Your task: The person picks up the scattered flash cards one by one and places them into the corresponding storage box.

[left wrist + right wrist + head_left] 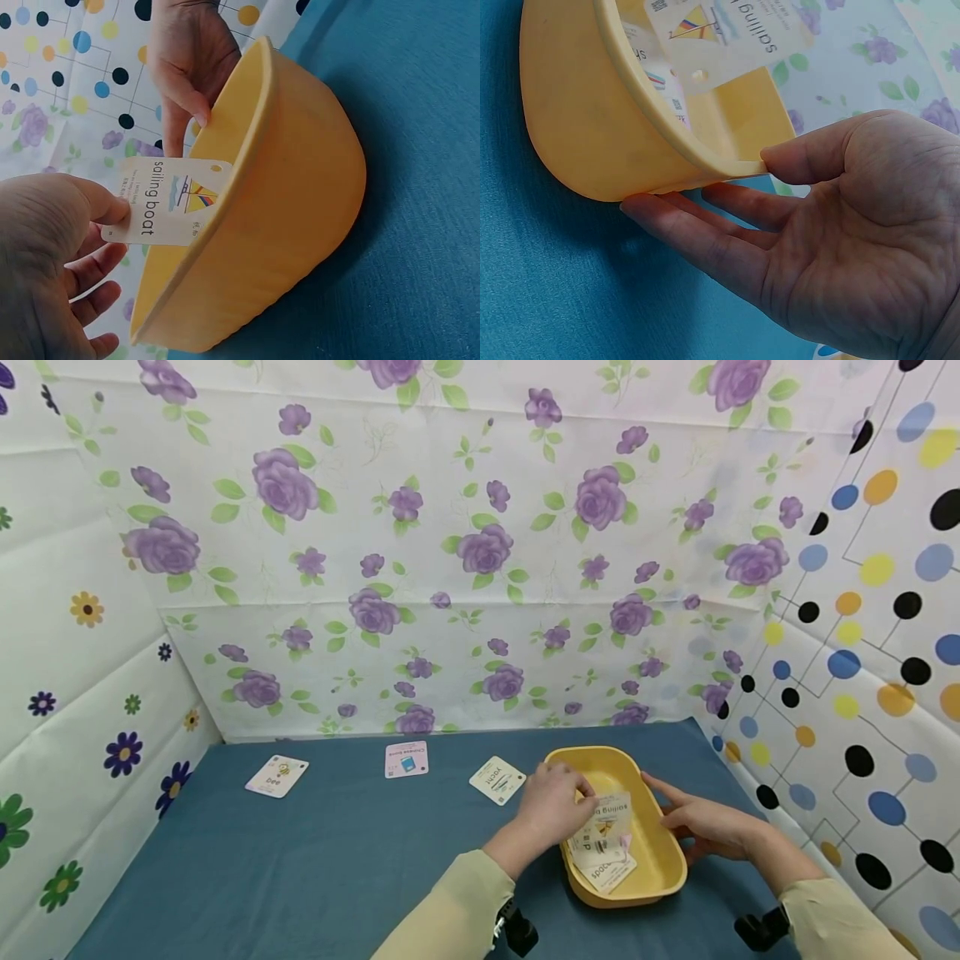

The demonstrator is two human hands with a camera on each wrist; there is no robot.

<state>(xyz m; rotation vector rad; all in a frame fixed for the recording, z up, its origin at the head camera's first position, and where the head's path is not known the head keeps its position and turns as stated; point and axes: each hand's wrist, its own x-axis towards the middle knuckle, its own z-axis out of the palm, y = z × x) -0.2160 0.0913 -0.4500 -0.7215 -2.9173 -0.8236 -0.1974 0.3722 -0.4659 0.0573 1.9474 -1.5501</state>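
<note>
A yellow plastic basin (660,860) stands on the blue cloth at the right. My left hand (551,802) pinches a white card (171,202) between thumb and index finger; it reads "sailing boat" and carries a boat picture. That card overlaps the basin's rim and opening. Beneath it, more picture cards (611,874) lie inside the basin, partly covered. On the basin's right side my right hand (708,827) grips the wall, thumb at the rim and fingers against the outside, as the right wrist view shows (862,225).
Three cards lie apart along the back of the blue table cloth (322,860): a bee card (277,776), a pink-edged card (407,760) and a yacht card (497,780), the last close to the basin. Patterned cloth walls (450,543) rise at the back and both sides.
</note>
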